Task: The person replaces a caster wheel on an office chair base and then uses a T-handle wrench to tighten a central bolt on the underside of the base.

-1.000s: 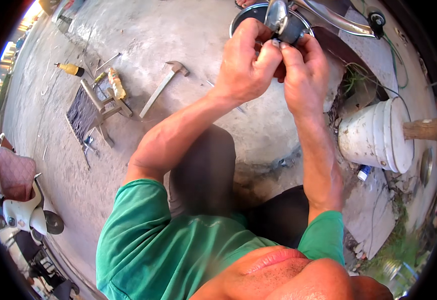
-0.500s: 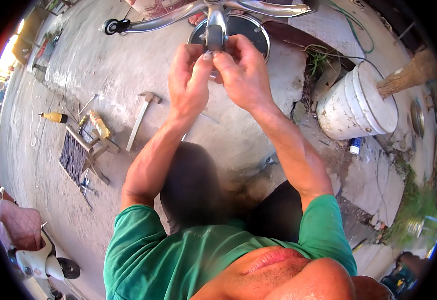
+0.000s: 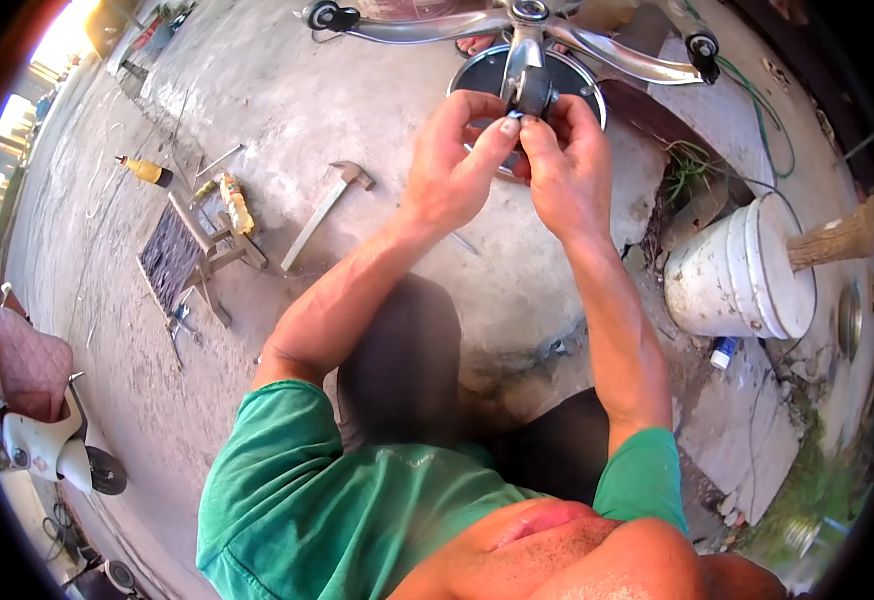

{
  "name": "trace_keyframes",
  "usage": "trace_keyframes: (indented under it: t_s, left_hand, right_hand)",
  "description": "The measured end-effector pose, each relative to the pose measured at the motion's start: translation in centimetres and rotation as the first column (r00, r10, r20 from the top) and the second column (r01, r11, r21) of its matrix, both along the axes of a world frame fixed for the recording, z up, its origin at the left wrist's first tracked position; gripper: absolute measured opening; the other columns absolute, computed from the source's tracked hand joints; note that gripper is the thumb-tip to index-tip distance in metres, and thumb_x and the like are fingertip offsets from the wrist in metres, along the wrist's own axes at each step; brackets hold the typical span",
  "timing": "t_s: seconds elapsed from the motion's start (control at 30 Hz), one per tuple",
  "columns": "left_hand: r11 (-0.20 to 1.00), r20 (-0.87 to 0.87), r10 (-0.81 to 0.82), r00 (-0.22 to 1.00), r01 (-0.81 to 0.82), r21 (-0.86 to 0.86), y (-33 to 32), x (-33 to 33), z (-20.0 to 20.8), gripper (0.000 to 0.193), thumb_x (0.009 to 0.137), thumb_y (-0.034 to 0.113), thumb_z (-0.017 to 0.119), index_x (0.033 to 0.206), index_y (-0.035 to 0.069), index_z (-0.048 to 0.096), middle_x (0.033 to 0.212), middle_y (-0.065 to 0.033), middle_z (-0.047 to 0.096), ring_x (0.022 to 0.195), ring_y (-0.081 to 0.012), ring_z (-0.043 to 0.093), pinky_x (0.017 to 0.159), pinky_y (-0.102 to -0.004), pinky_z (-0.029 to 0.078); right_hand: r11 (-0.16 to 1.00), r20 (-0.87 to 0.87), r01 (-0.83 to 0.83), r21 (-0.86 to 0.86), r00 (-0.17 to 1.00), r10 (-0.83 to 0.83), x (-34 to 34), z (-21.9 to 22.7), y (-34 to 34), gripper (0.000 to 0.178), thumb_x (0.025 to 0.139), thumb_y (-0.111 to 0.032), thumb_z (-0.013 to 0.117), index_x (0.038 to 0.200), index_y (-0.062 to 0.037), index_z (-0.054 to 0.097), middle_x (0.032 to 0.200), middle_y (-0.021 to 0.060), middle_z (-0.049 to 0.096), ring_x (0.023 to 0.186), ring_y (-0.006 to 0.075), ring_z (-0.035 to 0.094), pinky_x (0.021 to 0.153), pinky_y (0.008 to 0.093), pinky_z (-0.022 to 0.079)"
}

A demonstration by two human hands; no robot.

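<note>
A chrome chair base with curved legs stands at the far side. The leg pointing toward me ends in a dark caster. My left hand and my right hand close around this caster from both sides, thumbs nearly together at its near end. Something small and pale bluish shows by the thumb tips, too small to name. My other fingers are partly hidden behind the caster. Beneath the base is a round dark disc with a shiny rim. More casters sit on the other leg ends.
On the concrete to the left lie a claw hammer, a small wooden stool on its side and a yellow bottle. To the right stands a white bucket beside a wooden post. A scooter is at the left edge.
The view has swung, so the chair base and both hands appear farther right, and the right leg's caster has come into view. Both hands stay on the near caster.
</note>
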State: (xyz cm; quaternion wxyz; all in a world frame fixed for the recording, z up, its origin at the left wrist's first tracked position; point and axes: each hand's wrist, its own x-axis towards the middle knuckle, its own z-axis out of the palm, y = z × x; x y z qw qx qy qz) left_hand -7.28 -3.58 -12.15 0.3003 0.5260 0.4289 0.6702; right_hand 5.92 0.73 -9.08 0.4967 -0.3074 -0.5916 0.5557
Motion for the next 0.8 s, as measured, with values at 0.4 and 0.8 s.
trace_keyframes:
  t_s: [0.4,0.8]
  left_hand:
    - [0.936,-0.485,0.334,0.808,-0.220,0.276,-2.4,-2.7,2.3,0.031,0.089,0.009,0.070,0.119,0.001,0.066,0.114,-0.0116,0.066,0.103,-0.0196,0.063,0.087,-0.0333,0.052]
    - [0.911,-0.609,0.371,0.701,-0.148,0.385,-2.6,-1.5,1.8,0.039,0.077,-0.001,0.076,0.115,0.004,0.070,0.111,-0.0134,0.065,0.100,-0.0281,0.065,0.085,-0.0366,0.054]
  right_hand:
    - [1.000,0.044,-0.017,-0.007,0.999,0.017,0.3,0.6,0.1,0.022,0.096,-0.017,0.064,0.104,0.0023,0.060,0.092,0.0064,0.070,0.073,0.0098,0.063,0.058,0.0268,0.052]
    - [0.905,0.095,0.123,0.406,0.980,-0.176,0.7,-1.0,1.3,0.027,0.089,-0.017,0.070,0.111,-0.0015,0.065,0.095,0.0070,0.072,0.074,0.0151,0.068,0.065,0.0319,0.056]
